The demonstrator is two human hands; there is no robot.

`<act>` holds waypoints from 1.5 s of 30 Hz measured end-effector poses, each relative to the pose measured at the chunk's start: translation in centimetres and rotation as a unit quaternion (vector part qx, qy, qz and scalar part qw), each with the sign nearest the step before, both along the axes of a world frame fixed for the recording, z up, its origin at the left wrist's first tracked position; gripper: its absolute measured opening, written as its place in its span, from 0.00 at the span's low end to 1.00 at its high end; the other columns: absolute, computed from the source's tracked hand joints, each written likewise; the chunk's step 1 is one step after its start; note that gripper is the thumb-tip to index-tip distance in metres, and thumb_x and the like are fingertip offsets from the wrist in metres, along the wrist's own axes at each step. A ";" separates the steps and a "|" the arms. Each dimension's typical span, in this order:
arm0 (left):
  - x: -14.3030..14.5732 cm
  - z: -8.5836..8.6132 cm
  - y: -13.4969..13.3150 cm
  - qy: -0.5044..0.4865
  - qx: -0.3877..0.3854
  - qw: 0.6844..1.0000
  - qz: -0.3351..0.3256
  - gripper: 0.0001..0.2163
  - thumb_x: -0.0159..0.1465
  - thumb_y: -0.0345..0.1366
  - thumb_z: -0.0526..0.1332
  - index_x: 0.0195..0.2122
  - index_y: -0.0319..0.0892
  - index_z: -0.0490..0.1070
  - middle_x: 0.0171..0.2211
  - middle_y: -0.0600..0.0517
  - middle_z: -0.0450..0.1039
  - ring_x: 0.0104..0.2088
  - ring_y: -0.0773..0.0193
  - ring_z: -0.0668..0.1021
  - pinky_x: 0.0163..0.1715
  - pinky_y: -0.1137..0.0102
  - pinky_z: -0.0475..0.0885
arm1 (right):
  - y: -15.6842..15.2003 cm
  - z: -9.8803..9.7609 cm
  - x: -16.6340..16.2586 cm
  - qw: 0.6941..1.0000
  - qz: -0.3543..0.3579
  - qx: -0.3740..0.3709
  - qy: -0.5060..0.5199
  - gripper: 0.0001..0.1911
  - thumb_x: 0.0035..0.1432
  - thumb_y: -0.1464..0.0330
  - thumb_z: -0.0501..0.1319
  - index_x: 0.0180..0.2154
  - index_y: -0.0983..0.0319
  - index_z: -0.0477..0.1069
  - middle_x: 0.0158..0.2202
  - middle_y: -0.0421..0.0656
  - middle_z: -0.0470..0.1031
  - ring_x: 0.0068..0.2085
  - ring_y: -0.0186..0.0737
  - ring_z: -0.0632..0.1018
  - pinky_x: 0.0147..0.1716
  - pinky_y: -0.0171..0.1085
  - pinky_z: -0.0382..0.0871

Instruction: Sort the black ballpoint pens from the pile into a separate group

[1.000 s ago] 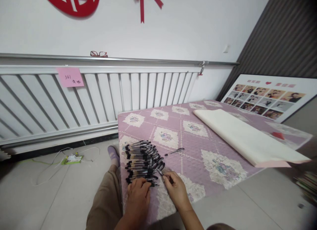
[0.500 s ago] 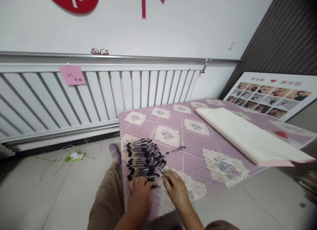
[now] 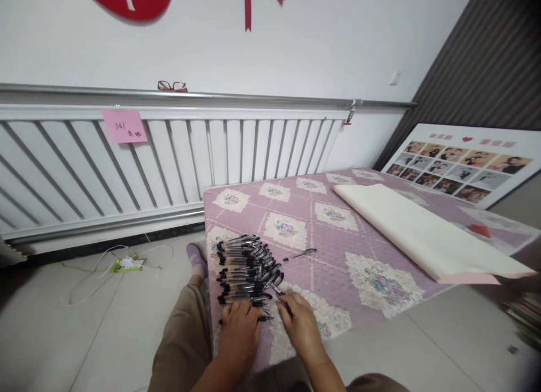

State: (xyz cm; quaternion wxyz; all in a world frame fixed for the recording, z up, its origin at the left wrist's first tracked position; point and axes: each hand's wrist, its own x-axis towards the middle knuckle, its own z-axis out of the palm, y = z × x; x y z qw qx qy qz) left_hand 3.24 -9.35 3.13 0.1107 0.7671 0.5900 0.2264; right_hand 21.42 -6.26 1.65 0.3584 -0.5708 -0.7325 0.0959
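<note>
Several clear-barrelled pens with black caps and grips (image 3: 240, 265) lie side by side in a heap on the purple floral tablecloth (image 3: 249, 212). My left hand (image 3: 240, 327) is at the near end of the heap, fingers curled over a pen (image 3: 265, 319) whose ends stick out on both sides. My right hand (image 3: 301, 320) is just to the right, pinching a dark pen (image 3: 288, 308) between thumb and fingers; most of it is hidden. Apart from the heap, a single pen (image 3: 301, 254) lies farther back on the cloth.
A folded cream sheet (image 3: 393, 228) lies across the table's right side, with a red piece (image 3: 479, 230) beyond it. A photo board (image 3: 460, 164) leans behind. Past the table are a white radiator (image 3: 236, 150) and, on the floor, a power strip with cables (image 3: 129, 264).
Both hands stay in nearly the same place. The pen under my left hand now lies slightly farther from the heap, towards me. The view has shifted very slightly.
</note>
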 end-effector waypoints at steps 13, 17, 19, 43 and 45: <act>-1.1 -0.2 -0.4 0.005 -0.012 1.000 0.004 0.09 0.61 0.29 0.59 0.37 0.52 0.74 0.36 0.54 0.71 0.41 0.58 0.70 0.43 0.61 0.56 | -1.2 1.3 -2.5 0.993 -0.028 -0.108 -0.026 0.05 0.54 0.67 0.60 0.29 0.54 0.75 0.31 0.39 0.77 0.38 0.44 0.76 0.52 0.54 0.53; -1.2 0.0 -0.4 0.003 -0.011 1.000 0.002 0.07 0.61 0.31 0.60 0.37 0.51 0.74 0.37 0.54 0.71 0.41 0.57 0.70 0.42 0.61 0.56 | -0.9 1.6 -3.3 0.992 -0.037 -0.108 -0.061 0.03 0.50 0.70 0.62 0.27 0.55 0.74 0.31 0.40 0.77 0.38 0.45 0.76 0.48 0.51 0.57; -1.1 0.0 -0.3 0.005 -0.014 1.000 0.003 0.06 0.61 0.33 0.61 0.37 0.51 0.74 0.36 0.54 0.71 0.41 0.57 0.70 0.42 0.61 0.57 | -0.7 1.8 -3.4 0.992 -0.032 -0.098 -0.075 0.04 0.49 0.72 0.62 0.27 0.56 0.73 0.31 0.40 0.77 0.38 0.46 0.76 0.45 0.47 0.59; -1.2 -1.4 -0.4 -0.043 0.056 0.997 0.005 0.11 0.64 0.28 0.53 0.42 0.46 0.71 0.37 0.52 0.74 0.39 0.59 0.73 0.45 0.62 0.61 | -2.5 2.4 -3.4 0.922 -0.019 -0.185 0.340 0.15 0.51 0.54 0.60 0.28 0.60 0.72 0.22 0.38 0.71 0.25 0.37 0.72 0.25 0.34 0.67; -1.2 -1.5 -0.5 -0.042 0.062 0.997 0.004 0.11 0.64 0.28 0.53 0.42 0.46 0.71 0.37 0.52 0.73 0.40 0.59 0.73 0.45 0.62 0.61 | -2.5 2.4 -3.7 0.924 -0.015 -0.180 0.337 0.15 0.50 0.54 0.61 0.27 0.59 0.71 0.22 0.38 0.71 0.25 0.37 0.71 0.26 0.34 0.67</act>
